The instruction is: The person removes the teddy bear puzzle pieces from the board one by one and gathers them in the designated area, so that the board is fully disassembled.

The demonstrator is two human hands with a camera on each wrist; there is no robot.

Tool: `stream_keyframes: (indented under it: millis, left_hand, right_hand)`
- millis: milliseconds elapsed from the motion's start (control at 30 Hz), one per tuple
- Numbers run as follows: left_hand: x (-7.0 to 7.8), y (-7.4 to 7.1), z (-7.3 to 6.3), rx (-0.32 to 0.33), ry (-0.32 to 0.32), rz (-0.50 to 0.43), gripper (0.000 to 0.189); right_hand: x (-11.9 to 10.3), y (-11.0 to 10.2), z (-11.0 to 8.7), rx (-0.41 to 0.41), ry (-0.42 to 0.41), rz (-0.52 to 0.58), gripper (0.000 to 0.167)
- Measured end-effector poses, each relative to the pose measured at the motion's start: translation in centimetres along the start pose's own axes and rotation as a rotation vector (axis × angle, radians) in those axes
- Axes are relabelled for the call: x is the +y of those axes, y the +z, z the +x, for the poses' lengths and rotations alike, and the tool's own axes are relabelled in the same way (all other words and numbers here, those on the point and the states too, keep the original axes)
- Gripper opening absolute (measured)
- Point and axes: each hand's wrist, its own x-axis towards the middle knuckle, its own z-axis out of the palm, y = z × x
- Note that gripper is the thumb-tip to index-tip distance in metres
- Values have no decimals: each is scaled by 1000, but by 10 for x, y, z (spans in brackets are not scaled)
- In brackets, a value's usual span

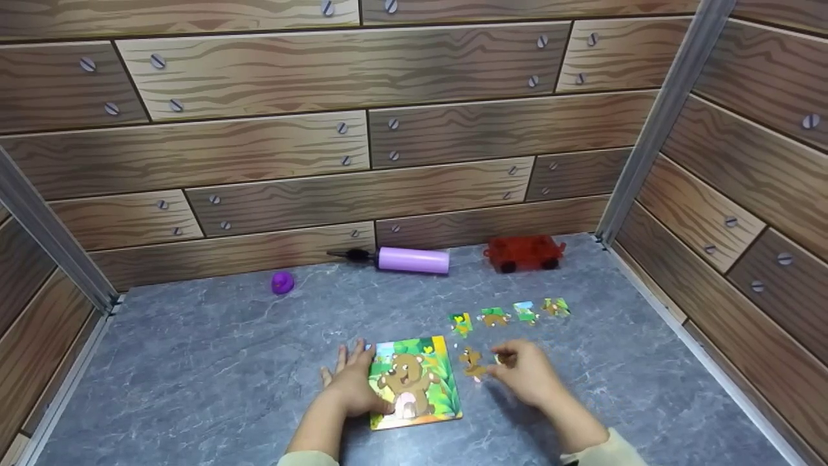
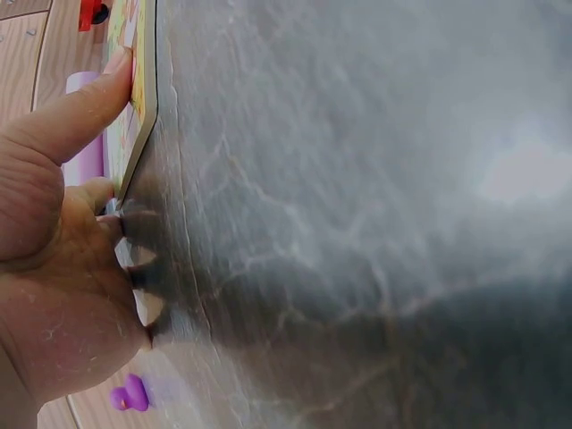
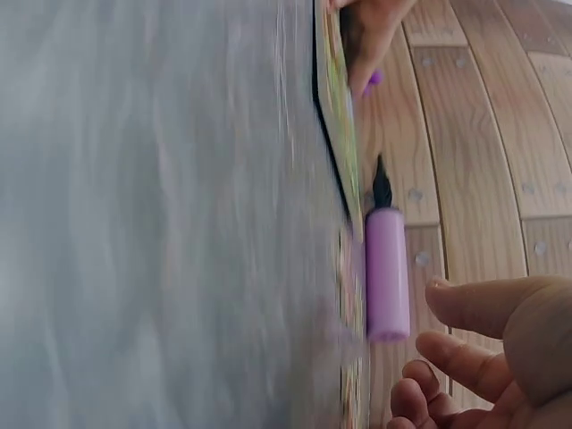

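A square puzzle board (image 1: 420,388) with a cartoon bear lies flat on the table in front of me. My left hand (image 1: 352,383) rests at its left edge, fingers spread, with the thumb on the board's face. In the left wrist view the thumb (image 2: 85,112) crosses the board's edge and the other fingertips reach down to the tabletop. Right of the board, my right hand (image 1: 532,377) hovers over a small brown piece partly hidden by its fingers. The right wrist view shows its thumb (image 3: 487,304) and forefinger parted, nothing visible between them. A brown bear-shaped puzzle piece (image 1: 472,364) lies beside the board.
Behind the right hand, several puzzle pieces (image 1: 495,316) lie in a row. Along the back wall are a purple hand pump (image 1: 413,260) with a black nozzle and a red toy car (image 1: 525,252). A small purple toy (image 1: 282,283) sits at the back left.
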Motion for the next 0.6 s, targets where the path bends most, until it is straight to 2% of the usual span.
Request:
stream_keyframes:
  millis: [233, 433, 600]
  left_hand:
    - [1, -1, -1, 8, -7, 2, 117]
    - [1, 0, -2, 6, 0, -2, 118]
    - [1, 0, -2, 2, 6, -4, 118]
  right_hand:
    - [-18, 28, -14, -159, -65, 111, 41]
    - [-29, 48, -21, -279, -18, 84, 47]
    - [-31, 54, -20, -328, -26, 34, 47]
